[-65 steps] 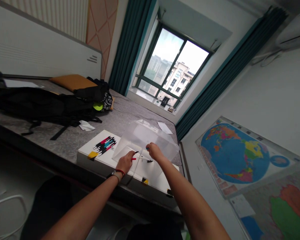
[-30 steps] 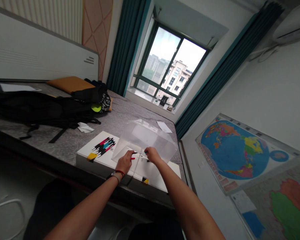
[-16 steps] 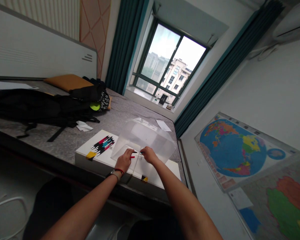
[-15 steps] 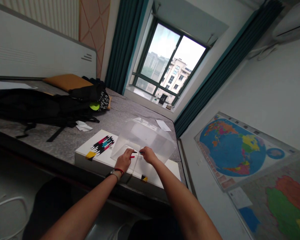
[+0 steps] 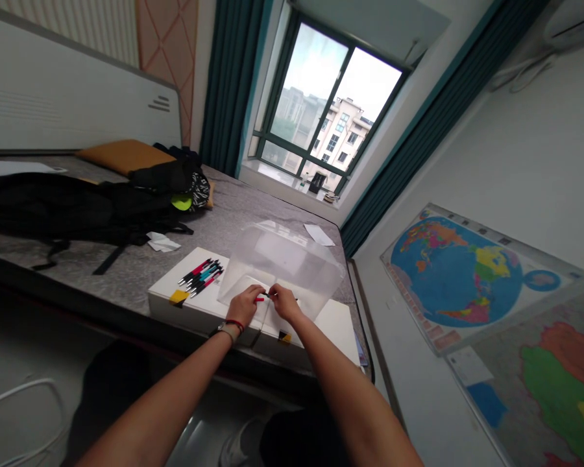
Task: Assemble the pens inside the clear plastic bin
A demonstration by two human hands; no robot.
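Pen parts (image 5: 259,299) (tiny ones) are pinched in the left hand (image 5: 244,305) and right hand (image 5: 283,303), seemingly to be joined, so steady aim is needed.

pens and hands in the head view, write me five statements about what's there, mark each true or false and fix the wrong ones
1. The row of pens lies on a white box. True.
2. The red bracelet is on the right wrist. False: it is on the left wrist.
3. A small red piece sticks out from the left hand. True.
4. The two hands are far apart. False: the right hand is close to the left, fingertips nearly meeting.
5. The plastic bin is solid black. False: it is see-through.
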